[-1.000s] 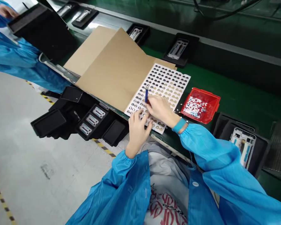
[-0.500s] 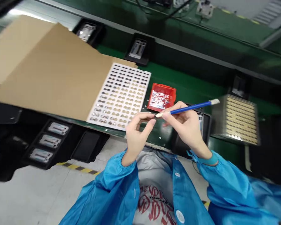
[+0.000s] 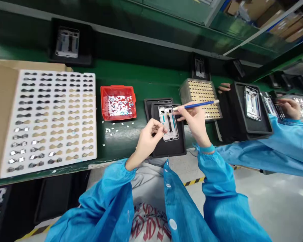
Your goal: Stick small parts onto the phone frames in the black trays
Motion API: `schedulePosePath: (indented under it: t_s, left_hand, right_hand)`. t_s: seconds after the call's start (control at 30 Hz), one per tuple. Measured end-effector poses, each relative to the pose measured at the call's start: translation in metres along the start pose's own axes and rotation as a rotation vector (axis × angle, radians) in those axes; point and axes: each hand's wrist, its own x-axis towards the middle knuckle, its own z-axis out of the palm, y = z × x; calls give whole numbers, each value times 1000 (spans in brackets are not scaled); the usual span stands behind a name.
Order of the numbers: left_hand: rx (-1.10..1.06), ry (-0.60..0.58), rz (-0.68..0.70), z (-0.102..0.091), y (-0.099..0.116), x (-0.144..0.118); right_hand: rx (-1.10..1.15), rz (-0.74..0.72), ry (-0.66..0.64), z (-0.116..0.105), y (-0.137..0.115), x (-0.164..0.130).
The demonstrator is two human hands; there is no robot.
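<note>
A green work surface [image 3: 141,79] runs the width of the view and carries, from the left, a brown cardboard sheet [image 3: 0,111] with a white perforated parts sheet [image 3: 50,117] lying over it, then a red bin [image 3: 118,102] with small white scraps [image 3: 116,126] scattered just before it. Further right stand stacked black trays [image 3: 166,148], the top one holding a phone frame [image 3: 168,122], then a gold-dotted parts tray [image 3: 200,97] and another black tray stack [image 3: 249,114] — each close beside the next. Behind these, on a darker strip, sit more black trays [image 3: 70,43] with frames — well apart from one another.
</note>
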Motion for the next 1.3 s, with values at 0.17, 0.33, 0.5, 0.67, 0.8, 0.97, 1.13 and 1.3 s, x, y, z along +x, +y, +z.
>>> schedulePosePath:
  t_s: [0.17,0.33,0.5,0.67,0.8,0.97,1.13,1.3]
  left_hand:
    - [284,-89,178,3,-20,16]
    - [379,-113,255,-1,-26,18]
    - [385,-116,295,-1,-28,18]
    - [395,-111,292,-1,-31,19]
    - [381,-111,307,0,-32,19]
    - [393,-114,288,-1,-31,18]
    - [414,-126,269,-1,-28,18]
    - [428,-104,236,1,-26,15]
  right_hand:
    - [-424,-122,23,-1,22,44]
    - [-724,-146,-30,3,23,49]
    - [-816,-170,-55,4,24,51]
    - [-859,-161,-49,6,25,52]
    - [-914,-176,-51,7,27,52]
    - [-1087,-164,-77,16,22,48]
    - [-1315,-87,-177,32,-2,35]
    - [-1413,-108,-325,41,-18,26]
